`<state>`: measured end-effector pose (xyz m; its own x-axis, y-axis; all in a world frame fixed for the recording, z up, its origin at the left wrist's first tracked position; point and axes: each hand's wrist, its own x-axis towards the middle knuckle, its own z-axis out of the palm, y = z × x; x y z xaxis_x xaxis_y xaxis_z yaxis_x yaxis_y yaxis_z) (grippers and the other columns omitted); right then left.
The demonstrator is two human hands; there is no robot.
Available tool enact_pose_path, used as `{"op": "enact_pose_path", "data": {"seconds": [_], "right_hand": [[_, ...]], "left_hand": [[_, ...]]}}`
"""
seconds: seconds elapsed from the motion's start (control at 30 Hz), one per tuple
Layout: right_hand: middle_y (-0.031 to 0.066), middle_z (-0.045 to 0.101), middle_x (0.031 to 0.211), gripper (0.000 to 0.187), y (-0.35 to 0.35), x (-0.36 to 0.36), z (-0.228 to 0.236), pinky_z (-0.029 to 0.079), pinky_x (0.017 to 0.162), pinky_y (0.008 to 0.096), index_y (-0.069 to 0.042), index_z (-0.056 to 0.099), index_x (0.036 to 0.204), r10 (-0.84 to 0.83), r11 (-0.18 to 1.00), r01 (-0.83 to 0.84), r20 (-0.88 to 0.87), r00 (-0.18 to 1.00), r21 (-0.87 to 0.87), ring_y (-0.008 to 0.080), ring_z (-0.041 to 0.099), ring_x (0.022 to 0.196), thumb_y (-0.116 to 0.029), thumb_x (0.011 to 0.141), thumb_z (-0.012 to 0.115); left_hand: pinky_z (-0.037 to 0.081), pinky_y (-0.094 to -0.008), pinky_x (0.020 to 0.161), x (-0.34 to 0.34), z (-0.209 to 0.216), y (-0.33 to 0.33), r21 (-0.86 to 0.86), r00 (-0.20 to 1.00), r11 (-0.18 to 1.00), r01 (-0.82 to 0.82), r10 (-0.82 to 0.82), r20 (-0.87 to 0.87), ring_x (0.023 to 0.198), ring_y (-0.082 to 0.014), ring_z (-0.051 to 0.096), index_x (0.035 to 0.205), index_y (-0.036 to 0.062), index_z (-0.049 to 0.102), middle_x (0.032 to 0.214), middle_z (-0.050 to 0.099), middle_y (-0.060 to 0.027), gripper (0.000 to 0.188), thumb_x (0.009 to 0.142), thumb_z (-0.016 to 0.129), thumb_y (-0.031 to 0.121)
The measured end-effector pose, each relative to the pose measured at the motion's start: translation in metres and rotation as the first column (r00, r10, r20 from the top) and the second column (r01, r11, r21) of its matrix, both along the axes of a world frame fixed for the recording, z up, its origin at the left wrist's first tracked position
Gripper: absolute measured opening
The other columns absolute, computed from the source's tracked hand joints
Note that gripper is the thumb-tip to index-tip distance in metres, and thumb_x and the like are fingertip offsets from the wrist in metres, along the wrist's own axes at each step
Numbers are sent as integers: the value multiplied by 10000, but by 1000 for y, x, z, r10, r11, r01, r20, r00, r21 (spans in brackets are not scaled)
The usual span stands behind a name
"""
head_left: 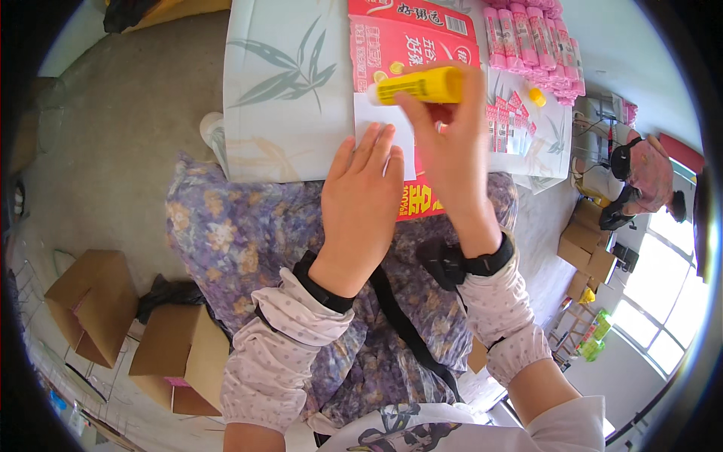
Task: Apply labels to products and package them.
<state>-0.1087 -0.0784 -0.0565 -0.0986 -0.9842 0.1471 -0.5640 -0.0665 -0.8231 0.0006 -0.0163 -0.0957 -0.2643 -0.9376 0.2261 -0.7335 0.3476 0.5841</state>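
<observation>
My right hand (459,151) is wrapped round a yellow glue stick (420,86), held nearly level with its white tip pointing left. That tip is over the upper part of a white sheet of paper (369,113); whether it touches cannot be made out. My left hand (360,200) lies flat on the paper's lower part, fingers stretched out. Under the paper is a red printed cardboard sheet (364,45), its near end reaching past the table edge. A small yellow cap (537,96) stands on the table to the right, beside several small red-and-white labels (512,124).
Pink cylindrical packs (527,38) are stacked at the far right of the leaf-patterned table (263,151). Open cardboard boxes (181,354) stand on the floor at left, and more boxes (587,237) at right. Another person (648,173) is bent over farther right.
</observation>
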Motion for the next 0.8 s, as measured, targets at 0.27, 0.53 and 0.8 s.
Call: {"op": "enact_pose_path", "data": {"seconds": [0.27,0.53,0.8], "right_hand": [[225,629,795,391,0,17,-3,494,570,446,-25,385,1104,136,990,-138,-272,953,12,397,637,703,-122,849,665],[199,632,781,380,2,-11,-5,504,545,420,-35,385,1105,101,995,-96,-271,957,34,374,651,702,-114,855,661],[180,630,802,421,5,-27,-3,514,602,395,-36,383,1139,49,998,-40,-260,964,38,329,655,717,-86,844,679]], "left_hand": [[375,-433,1036,-1,3,-1,74,998,997,35,-31,-54,1220,-268,520,1061,-23,615,1228,590,-165,280,811,565,92],[376,-414,1034,-1,0,0,16,1000,1000,0,0,-11,1231,-263,512,1024,-25,619,1247,583,-161,241,819,554,83],[349,-421,1050,0,1,2,70,1000,997,12,-12,-1,1275,-239,468,1099,21,603,1304,549,-120,293,808,569,23]]}}
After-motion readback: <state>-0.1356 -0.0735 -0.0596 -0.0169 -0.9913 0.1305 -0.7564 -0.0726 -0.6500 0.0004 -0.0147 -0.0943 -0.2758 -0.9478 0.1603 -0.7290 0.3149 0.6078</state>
